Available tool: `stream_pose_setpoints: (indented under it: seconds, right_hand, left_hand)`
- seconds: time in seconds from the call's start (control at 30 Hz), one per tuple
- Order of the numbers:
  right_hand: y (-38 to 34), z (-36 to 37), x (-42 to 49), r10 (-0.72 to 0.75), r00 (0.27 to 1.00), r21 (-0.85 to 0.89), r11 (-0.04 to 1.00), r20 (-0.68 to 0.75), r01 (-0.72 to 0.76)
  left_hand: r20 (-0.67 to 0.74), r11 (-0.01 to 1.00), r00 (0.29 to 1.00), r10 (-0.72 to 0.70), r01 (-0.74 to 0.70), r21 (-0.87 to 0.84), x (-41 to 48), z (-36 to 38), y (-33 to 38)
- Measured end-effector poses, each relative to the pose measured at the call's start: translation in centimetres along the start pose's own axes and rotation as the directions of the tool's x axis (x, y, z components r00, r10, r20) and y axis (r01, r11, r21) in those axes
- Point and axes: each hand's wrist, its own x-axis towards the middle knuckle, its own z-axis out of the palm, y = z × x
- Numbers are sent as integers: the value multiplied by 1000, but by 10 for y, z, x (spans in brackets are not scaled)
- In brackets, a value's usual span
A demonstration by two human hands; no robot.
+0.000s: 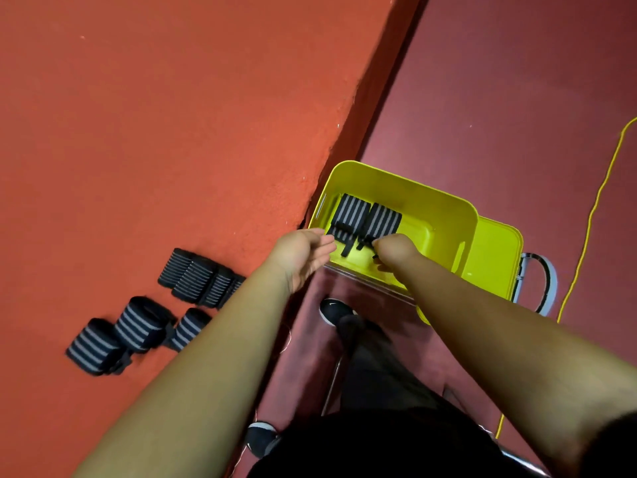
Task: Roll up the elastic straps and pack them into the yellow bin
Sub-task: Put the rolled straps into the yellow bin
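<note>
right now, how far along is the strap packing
Done: one striped roll lies in the yellow bin. In hand: the right hand pinches the tab of a second roll beside it; the left hand hovers open at the rim. Left: about seven rolled straps wait on the orange surface.

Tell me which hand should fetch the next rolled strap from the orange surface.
Left. The left hand is open, empty and nearest the rolled straps on the orange surface; the right hand is over the yellow bin, pinching the black tail of a packed strap.
</note>
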Motion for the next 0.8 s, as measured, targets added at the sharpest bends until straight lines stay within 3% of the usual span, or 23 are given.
stream_pose_setpoints:
  seconds: [0.17,0.3,0.43,0.57,0.67,0.8]
  right_hand:
    - [-26,34,-48,-167,986,-12,986,25,168]
    - [-47,84,-87,-343,939,-120,931,32,344]
    - [-60,148,-129,-445,873,-229,845,201,484]
    - [-51,216,-151,-369,820,-323,786,438,527]
    - [-25,263,-158,-208,816,-474,726,539,498]
    - [6,309,-160,-202,835,-698,468,513,542]
  left_hand:
    - [-13,999,1000,8,-8,-33,-48,-46,-9]
    - [-115,996,993,32,-42,-83,-85,-98,-20]
    - [-268,994,961,72,-93,-65,-114,-154,-44]
    - [-431,977,899,70,-148,-150,-133,-211,-77]
    - [-530,949,848,13,-176,-260,-142,-254,-110]
    - [-606,921,792,-77,-175,-347,-147,-304,-149]
